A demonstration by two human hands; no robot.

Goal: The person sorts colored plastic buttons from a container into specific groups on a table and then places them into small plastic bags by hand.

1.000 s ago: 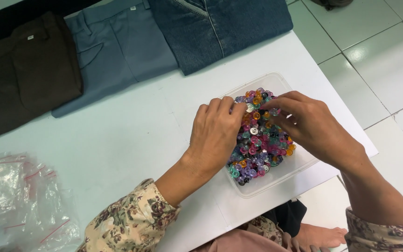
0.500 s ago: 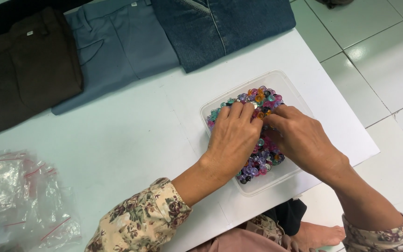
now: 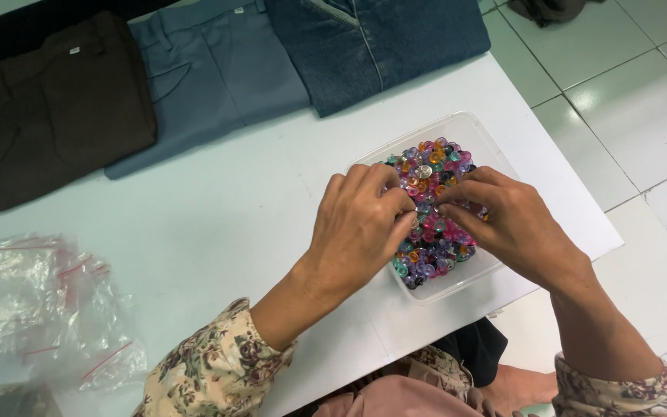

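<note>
Both hands are sitting a little lower over the clear plastic tub (image 3: 479, 133) than half a second ago, and the fingertips are now drawing together near its middle rather than toward its far rim. That tub is resting on the white worktop (image 3: 218, 232) at about 3 o'clock from the worktop's centre, close to the right-hand edge, and it is brimming with small coloured buttons (image 3: 432, 166) in pink, purple, teal and orange. These pieces are looking light, hard and glossy (likely slippery, and quick to scatter), so a fingertip pinch across a single rim is seeming the sensible hold. The left hand (image 3: 360, 232) is arching over the tub's 9 o'clock side, wrist raised, fingers curled down with thumb and forefinger nearly closed; whether that grip is actually holding one button I cannot tell. The right hand (image 3: 515, 228) is coming in from 4 o'clock, knuckles up, its fingertips pressing down among the pile beside the left ones, its grip likewise too hidden to judge. Folded trousers (image 3: 218, 77) are lying at 12 o'clock, and crumpled clear bags (image 3: 36, 309) at 8 o'clock.
</note>
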